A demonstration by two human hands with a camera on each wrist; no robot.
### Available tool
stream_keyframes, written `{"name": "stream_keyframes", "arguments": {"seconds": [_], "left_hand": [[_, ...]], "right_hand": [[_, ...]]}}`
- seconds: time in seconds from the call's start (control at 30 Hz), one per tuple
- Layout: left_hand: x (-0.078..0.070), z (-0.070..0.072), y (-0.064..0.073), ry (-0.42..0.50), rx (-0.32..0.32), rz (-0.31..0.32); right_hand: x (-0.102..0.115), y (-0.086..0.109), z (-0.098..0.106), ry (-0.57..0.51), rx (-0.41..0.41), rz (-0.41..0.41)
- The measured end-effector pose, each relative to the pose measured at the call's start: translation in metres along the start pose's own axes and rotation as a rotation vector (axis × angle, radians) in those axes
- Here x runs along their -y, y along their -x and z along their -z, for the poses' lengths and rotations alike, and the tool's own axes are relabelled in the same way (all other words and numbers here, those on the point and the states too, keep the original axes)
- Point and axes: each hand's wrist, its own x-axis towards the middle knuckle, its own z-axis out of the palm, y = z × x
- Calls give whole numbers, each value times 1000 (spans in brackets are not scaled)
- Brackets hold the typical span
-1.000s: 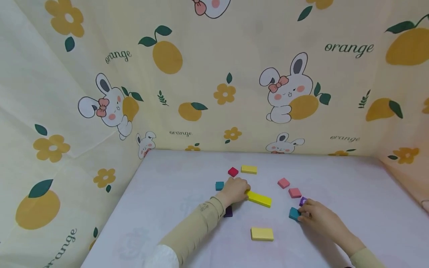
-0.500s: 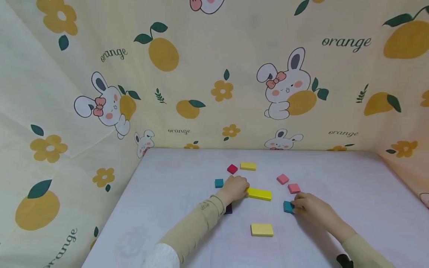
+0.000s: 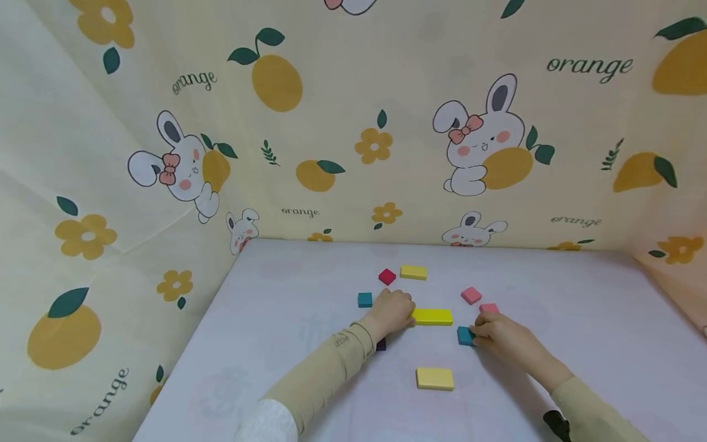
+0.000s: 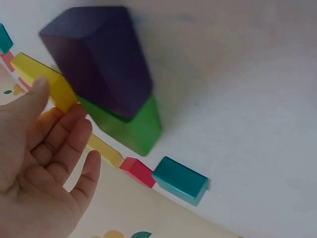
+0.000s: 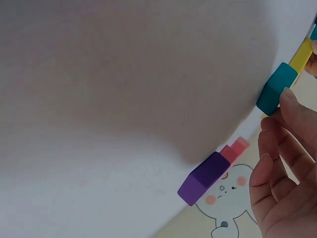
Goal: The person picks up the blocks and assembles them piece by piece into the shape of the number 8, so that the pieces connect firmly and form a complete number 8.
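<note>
The fingers of your left hand (image 3: 390, 310) pinched one end of a long bright-yellow block (image 3: 435, 317), and those of your right hand (image 3: 509, 339) were clamped on a teal block (image 3: 465, 336). That pair lay mid-surface, the teal one just to the right of the yellow, with a narrow gap between them.

You had other blocks all around. A dark purple block (image 4: 99, 62) and a green block (image 4: 132, 128) stood beside your left wrist; your forearm hid the green one from the head view and covered part of the purple. Past that hand lay a second teal block (image 3: 365, 299), a red block (image 3: 387, 277) turned cornerwise, and a far yellow block (image 3: 413, 272). Your right hand overlapped the nearer of two pink blocks (image 3: 471, 295) in the head view, and a violet block (image 5: 204, 178) near it showed only in the wrist view. A pale-yellow block (image 3: 435, 379) lay flat on your side of the pair.

The blocks were smooth, rectangular or squarish, with slightly softened edges; you could not tell wood from plastic. The surface (image 3: 309, 399) was whitish with faint marks, and behind it hung a creased cream cloth (image 3: 331, 110) printed with rabbits and oranges.
</note>
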Motion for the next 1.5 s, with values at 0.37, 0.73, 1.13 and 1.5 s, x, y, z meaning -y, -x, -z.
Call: {"name": "stream_keyframes", "arguments": {"seconds": [0.37,0.73,1.13,1.5], "left_hand": [[-5,4,-2,-50,12,17],[-6,4,-2,-60,36,27],[-6,9,-3,-39,64,35],[-3,7,-3,19,77,48]], "right_hand": [[0,-3,-1,4,-10,10],[7,-14,-5,-27,66,-58],[5,-14,-2,-56,107,-122],[2,-12,4,-52,104,-133]]}}
